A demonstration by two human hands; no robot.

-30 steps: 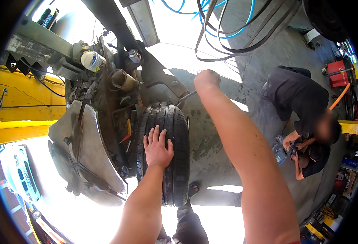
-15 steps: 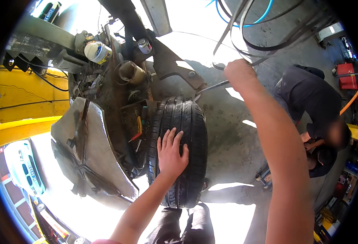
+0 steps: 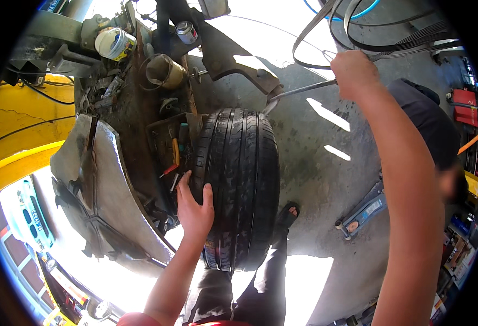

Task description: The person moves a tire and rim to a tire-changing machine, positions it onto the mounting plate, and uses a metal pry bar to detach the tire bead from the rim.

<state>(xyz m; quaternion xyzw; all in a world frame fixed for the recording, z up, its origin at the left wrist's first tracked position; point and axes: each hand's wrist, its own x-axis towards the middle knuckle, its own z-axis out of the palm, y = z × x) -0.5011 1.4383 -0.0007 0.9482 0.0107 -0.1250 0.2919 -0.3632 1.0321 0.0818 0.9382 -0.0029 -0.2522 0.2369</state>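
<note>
A black car tire stands upright in front of my legs, its tread facing up. My left hand rests at the left edge of the tire, thumb and fingers apart, holding nothing; the fingertips are by the sidewall. Farther out to the right, my right hand is wrapped round the end of a metal bar. That bar runs left to the tip of a dark metal arm, where a small blade-like end sits just past the tire's far right edge.
Left of the tire lie a metal turntable and a tray with an orange-handled tool. Beyond are a bucket and two cans. Black cables hang at far right. A person in dark clothing bends near a floor jack.
My left hand has slid from the middle of the tread to the tire's left edge. My right hand, still gripping the bar, has shifted right and away. My sandalled foot now shows beside the tire.
</note>
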